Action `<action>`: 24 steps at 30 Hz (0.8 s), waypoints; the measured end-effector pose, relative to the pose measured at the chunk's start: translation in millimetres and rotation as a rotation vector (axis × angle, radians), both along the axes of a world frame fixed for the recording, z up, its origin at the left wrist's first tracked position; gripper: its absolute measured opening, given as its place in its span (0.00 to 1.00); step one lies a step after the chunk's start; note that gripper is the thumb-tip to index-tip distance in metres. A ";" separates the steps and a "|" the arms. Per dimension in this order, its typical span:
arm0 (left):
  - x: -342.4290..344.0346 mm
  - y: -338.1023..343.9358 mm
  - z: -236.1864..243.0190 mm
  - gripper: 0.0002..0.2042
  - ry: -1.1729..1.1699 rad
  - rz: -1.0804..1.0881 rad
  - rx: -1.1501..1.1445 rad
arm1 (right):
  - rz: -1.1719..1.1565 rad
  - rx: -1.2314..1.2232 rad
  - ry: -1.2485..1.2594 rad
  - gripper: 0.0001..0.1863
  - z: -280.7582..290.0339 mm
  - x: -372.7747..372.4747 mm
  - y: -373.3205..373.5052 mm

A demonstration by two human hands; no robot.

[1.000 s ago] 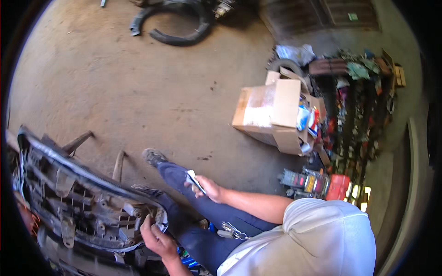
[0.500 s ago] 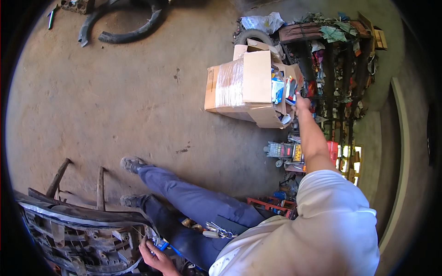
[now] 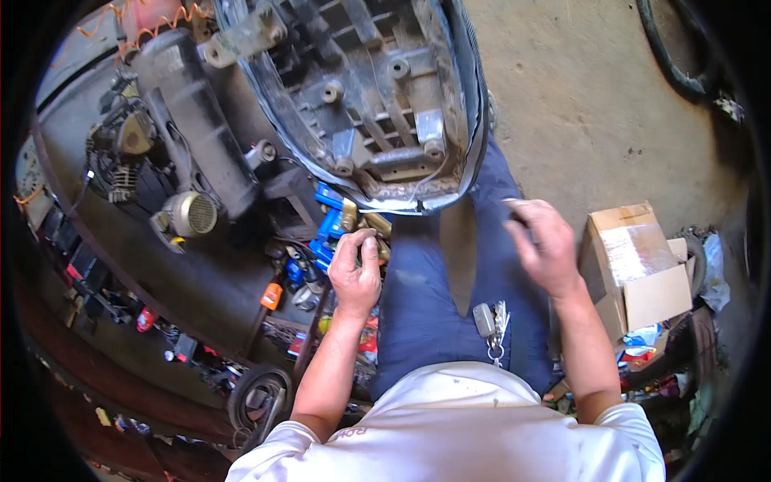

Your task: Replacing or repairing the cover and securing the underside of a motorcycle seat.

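A motorcycle seat (image 3: 373,88) lies upside down in front of me, its dark ribbed plastic base facing up and its cover edge folded round the rim. Just below its near end is my left hand (image 3: 356,273), with curled fingers and the thumb drawn close; whatever it may hold cannot be made out. My right hand (image 3: 548,245) hovers over my right thigh, apart from the seat, thumb and fingers spread with nothing visible between them. A dark strip of material (image 3: 458,257) hangs from under the seat between my legs. Keys (image 3: 495,325) rest at my waist.
An open cardboard box (image 3: 634,265) stands at my right. On the left are an air compressor (image 3: 197,124), blue and gold cans (image 3: 329,229), an orange bottle (image 3: 271,296) and a small wheel (image 3: 261,402). A curved black tube (image 3: 675,68) lies far right.
My view has swung from the box back to the seat. My right hand has left the box and come over my lap; my left hand is now off the seat's edge.
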State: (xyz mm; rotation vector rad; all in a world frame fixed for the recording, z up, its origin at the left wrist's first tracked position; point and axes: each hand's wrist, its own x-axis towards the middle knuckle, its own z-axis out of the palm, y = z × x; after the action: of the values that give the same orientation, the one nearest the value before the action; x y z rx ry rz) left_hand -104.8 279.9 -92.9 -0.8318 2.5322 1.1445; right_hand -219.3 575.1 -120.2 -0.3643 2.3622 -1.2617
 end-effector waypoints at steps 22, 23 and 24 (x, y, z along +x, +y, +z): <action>54.3 2.3 -79.5 0.08 0.336 0.128 0.003 | 0.445 0.150 0.213 0.14 -54.0 67.6 -150.6; 56.3 4.8 -78.9 0.08 0.334 0.102 -0.004 | 0.292 0.090 0.212 0.12 -54.7 66.4 -147.3; 56.6 7.7 -80.6 0.08 0.332 0.074 -0.011 | 0.138 0.032 0.209 0.11 -54.5 64.0 -143.3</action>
State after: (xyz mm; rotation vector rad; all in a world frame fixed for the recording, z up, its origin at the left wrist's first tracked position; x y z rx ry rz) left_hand -48.2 287.6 -173.5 -0.8012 2.7922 1.3968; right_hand -155.3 431.8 -174.7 -0.6656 2.4772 -1.1697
